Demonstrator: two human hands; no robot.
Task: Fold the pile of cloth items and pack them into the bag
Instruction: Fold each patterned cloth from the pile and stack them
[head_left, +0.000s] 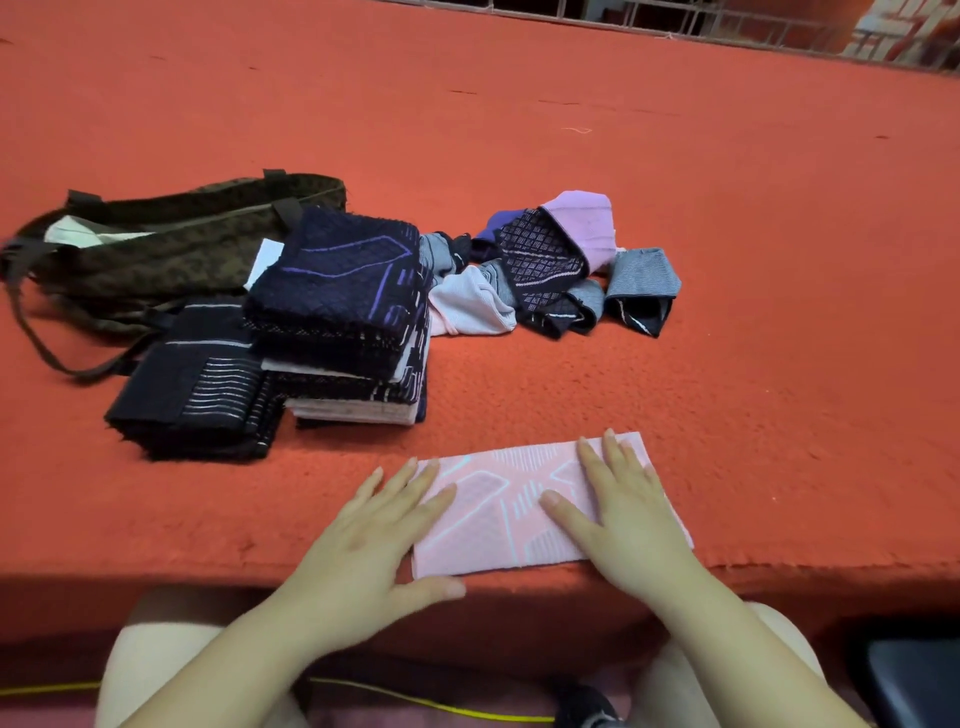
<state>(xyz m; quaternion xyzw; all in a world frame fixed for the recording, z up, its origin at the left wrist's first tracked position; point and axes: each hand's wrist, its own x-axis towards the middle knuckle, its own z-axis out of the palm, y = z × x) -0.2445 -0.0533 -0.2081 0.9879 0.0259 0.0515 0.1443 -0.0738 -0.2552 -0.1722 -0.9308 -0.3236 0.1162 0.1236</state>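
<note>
A pink patterned cloth (498, 512) lies folded in a long rectangle at the near edge of the red table. My left hand (374, 540) rests flat on its left end, fingers straight. My right hand (618, 514) presses flat on its right half. Behind it stands a tall stack of folded dark and white cloths (343, 317), with a lower dark folded stack (192, 395) to its left. A loose pile of unfolded cloths (550, 265) in pink, purple, grey and navy lies to the right. The brown patterned bag (156, 249) lies on its side at the far left.
The red textured table cover (675, 208) stretches far back and to the right. The bag's strap (41, 343) loops toward the left edge. A yellow cable (441, 706) runs along the floor by my knees. A dark seat (914, 680) is at the lower right.
</note>
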